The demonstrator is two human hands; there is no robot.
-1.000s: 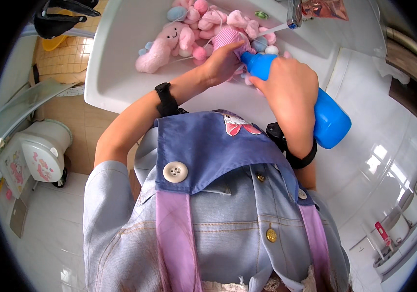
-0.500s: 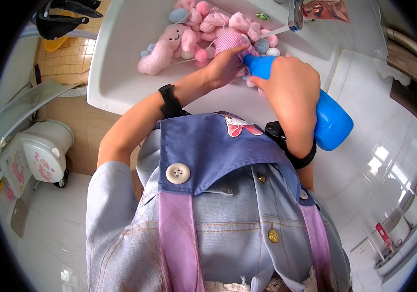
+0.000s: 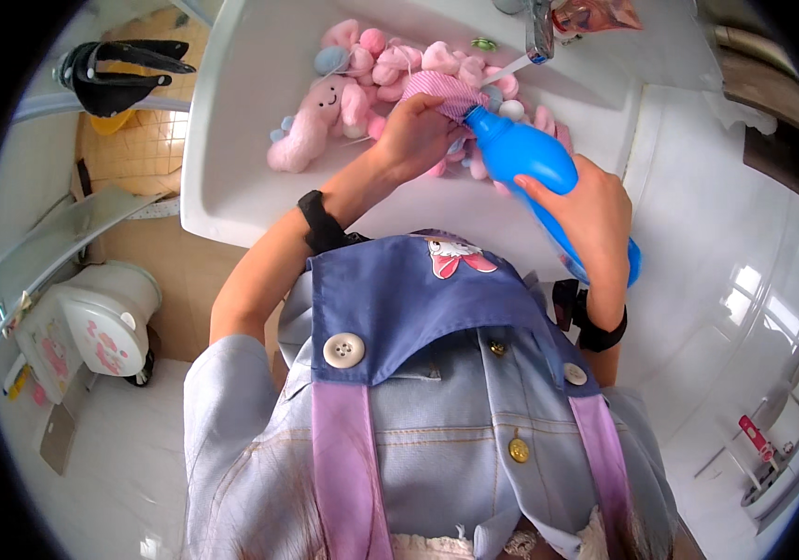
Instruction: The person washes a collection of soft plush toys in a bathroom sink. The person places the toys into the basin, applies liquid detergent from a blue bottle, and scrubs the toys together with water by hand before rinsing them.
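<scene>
Bottle [image 3: 528, 154] of blue plastic: found at 2 o'clock in view, slanted, neck aimed between 10 and 11 o'clock. Clasped round the body by the right hand [image 3: 593, 213] — thumb laid across the nearer side, remaining fingers mostly hidden — presumably to steer the bulk from a broad section rather than from the narrow neck. Pinched by the left hand [image 3: 416, 138] at 12 o'clock, thumb uppermost: striped pink fabric [image 3: 444, 87], gathered right at the bottle neck. Apparently held so to keep loose cloth close against the mouth; whether around or merely beside, cannot tell. Located at 12 o'clock, beyond and beneath both hands: white sink [image 3: 231, 140], containing a heap of pink plush [image 3: 390, 65], with smiling toy [image 3: 323, 101] at 11 o'clock. Probably placed there for containment by the high walls. Noted at 1 o'clock: faucet [image 3: 539, 35], with pale streak [image 3: 508, 71] slanting from the spout toward the heap — likely water, not confirmed.
</scene>
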